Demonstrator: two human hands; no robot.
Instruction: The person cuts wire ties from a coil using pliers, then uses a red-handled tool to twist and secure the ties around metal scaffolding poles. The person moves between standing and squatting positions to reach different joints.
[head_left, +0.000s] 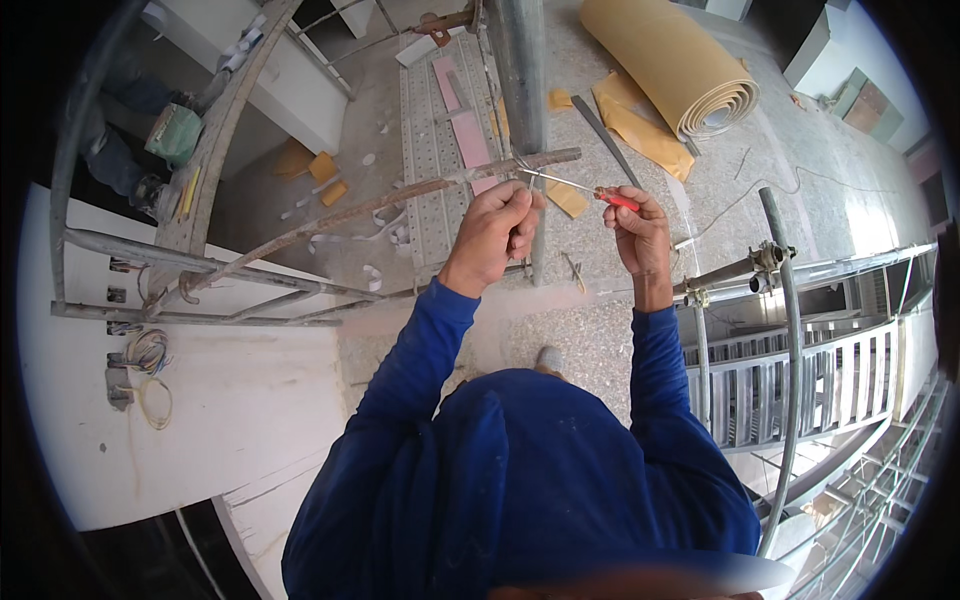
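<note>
Red-handled screwdriver (pixel 622 202), thin metal shaft aslant, tip leftward

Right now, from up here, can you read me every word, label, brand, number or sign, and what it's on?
No readable text anywhere in view.
Red-handled screwdriver in your right hand: no legible marking.
Tan roll: no legible lettering.
Green object at upper left: too blurred to tell.

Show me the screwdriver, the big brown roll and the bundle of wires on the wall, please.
Screwdriver (pixel 619 200): head view, on its red handle.
Big brown roll (pixel 662 62): head view, on its outer curved side.
Bundle of wires (pixel 147 352): head view, on its upper coiled part.
</note>
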